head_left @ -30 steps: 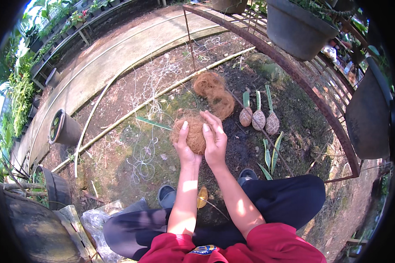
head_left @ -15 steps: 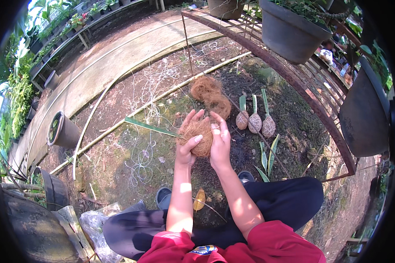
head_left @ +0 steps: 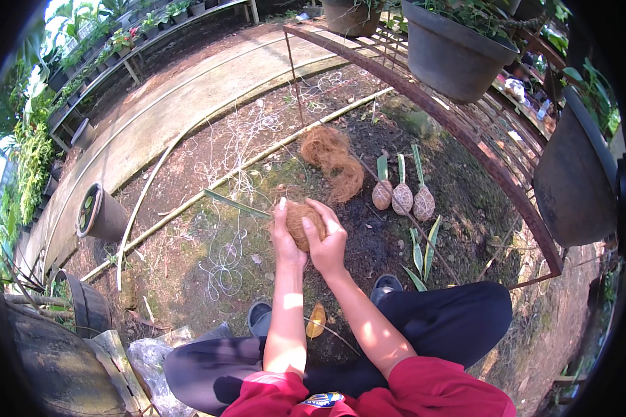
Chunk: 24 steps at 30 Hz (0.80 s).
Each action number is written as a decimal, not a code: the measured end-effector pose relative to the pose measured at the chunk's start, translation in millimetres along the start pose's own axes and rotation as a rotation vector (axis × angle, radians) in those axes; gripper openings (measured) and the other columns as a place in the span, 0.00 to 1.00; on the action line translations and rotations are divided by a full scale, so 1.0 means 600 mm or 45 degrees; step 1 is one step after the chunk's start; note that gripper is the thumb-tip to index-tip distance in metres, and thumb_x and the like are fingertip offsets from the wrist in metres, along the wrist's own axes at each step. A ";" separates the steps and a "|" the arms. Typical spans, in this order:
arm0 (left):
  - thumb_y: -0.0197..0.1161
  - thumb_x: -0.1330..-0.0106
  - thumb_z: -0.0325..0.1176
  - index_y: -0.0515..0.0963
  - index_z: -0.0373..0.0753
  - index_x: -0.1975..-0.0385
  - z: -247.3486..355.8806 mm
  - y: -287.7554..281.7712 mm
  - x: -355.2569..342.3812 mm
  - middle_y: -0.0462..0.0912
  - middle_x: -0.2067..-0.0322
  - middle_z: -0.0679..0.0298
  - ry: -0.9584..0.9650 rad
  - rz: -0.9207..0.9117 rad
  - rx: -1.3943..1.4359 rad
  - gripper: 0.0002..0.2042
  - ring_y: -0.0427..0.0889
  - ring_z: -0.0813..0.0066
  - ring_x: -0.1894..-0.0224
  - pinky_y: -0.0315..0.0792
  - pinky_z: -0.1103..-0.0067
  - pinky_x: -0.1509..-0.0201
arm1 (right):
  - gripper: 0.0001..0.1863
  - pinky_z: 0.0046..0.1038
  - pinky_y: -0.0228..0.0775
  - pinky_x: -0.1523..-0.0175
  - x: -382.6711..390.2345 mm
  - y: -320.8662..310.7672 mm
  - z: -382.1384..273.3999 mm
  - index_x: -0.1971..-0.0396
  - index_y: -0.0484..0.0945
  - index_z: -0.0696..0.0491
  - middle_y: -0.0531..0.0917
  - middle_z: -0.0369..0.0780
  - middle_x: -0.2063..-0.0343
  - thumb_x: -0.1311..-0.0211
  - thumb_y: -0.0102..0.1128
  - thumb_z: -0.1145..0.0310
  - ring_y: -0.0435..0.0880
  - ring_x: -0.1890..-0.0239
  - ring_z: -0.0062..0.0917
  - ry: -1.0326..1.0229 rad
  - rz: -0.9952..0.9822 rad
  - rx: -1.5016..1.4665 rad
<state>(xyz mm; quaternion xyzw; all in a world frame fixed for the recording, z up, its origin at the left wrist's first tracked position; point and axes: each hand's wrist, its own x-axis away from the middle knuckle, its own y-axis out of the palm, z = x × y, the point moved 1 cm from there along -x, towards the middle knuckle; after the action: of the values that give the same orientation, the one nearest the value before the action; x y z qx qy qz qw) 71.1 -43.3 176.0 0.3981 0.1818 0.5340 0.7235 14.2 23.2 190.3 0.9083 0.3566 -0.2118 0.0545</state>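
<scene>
Now, over at the left, a dark pot (head_left: pixel 99 212) is seen lying on its side on the dirt, with loose white string (head_left: pixel 222 267) tangled across the ground beside it. At centre, a brown coconut-fibre ball (head_left: pixel 303 222) is clamped between both hands, the left hand (head_left: pixel 284 240) cupped against its left flank and the right hand (head_left: pixel 327 243) wrapped over its right side and top, so neither hand is nearer and no clear long axis can be made out. Further right, a loose fibre heap (head_left: pixel 334 163) is passed just beyond the ball, then three wrapped bulbs (head_left: pixel 402 198) are laid side by side, leaves pointing away.
</scene>
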 end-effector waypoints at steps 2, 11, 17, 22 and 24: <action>0.60 0.32 0.39 0.75 0.37 0.61 -0.021 0.006 0.006 0.78 0.64 0.66 0.125 -0.055 -0.094 0.11 0.79 0.78 0.62 0.74 0.79 0.56 | 0.20 0.27 0.71 0.45 -0.003 -0.006 0.027 0.51 0.78 0.63 0.83 0.42 0.56 0.30 0.54 0.60 0.81 0.53 0.24 0.168 0.117 -0.182; 0.62 0.39 0.33 0.65 0.30 0.39 -0.019 -0.019 -0.019 0.72 0.41 0.50 0.437 -0.467 -0.630 0.28 0.76 0.64 0.43 0.70 0.70 0.39 | 0.14 0.25 0.75 0.52 0.003 -0.004 0.090 0.56 0.78 0.60 0.83 0.38 0.62 0.29 0.50 0.64 0.82 0.59 0.20 0.965 0.126 -0.930; 0.63 0.39 0.27 0.64 0.34 0.40 -0.026 -0.027 -0.019 0.82 0.56 0.46 0.173 -0.477 -0.593 0.27 0.84 0.63 0.54 0.78 0.72 0.50 | 0.17 0.35 0.80 0.54 -0.006 -0.037 0.103 0.51 0.74 0.52 0.82 0.40 0.56 0.29 0.47 0.57 0.85 0.58 0.27 1.345 -0.300 -1.334; 0.66 0.36 0.33 0.69 0.37 0.49 -0.020 -0.029 -0.026 0.78 0.64 0.62 0.234 0.052 -0.019 0.19 0.81 0.72 0.61 0.78 0.75 0.59 | 0.23 0.30 0.62 0.37 -0.010 -0.024 0.075 0.45 0.71 0.59 0.78 0.44 0.49 0.25 0.46 0.55 0.73 0.43 0.24 0.867 -0.446 -0.787; 0.67 0.36 0.37 0.68 0.38 0.46 -0.033 -0.049 -0.044 0.76 0.61 0.61 0.179 0.195 0.083 0.22 0.80 0.72 0.59 0.78 0.75 0.59 | 0.24 0.31 0.61 0.36 0.004 0.002 0.072 0.43 0.69 0.59 0.76 0.44 0.46 0.26 0.50 0.56 0.72 0.42 0.26 0.638 -0.104 -0.415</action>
<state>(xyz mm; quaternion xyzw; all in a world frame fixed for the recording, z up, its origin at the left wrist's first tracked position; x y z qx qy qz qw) 66.4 -63.2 137.2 0.3956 0.2183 0.6082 0.6527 1.5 13.1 150.3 0.8963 0.4247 0.0770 0.1014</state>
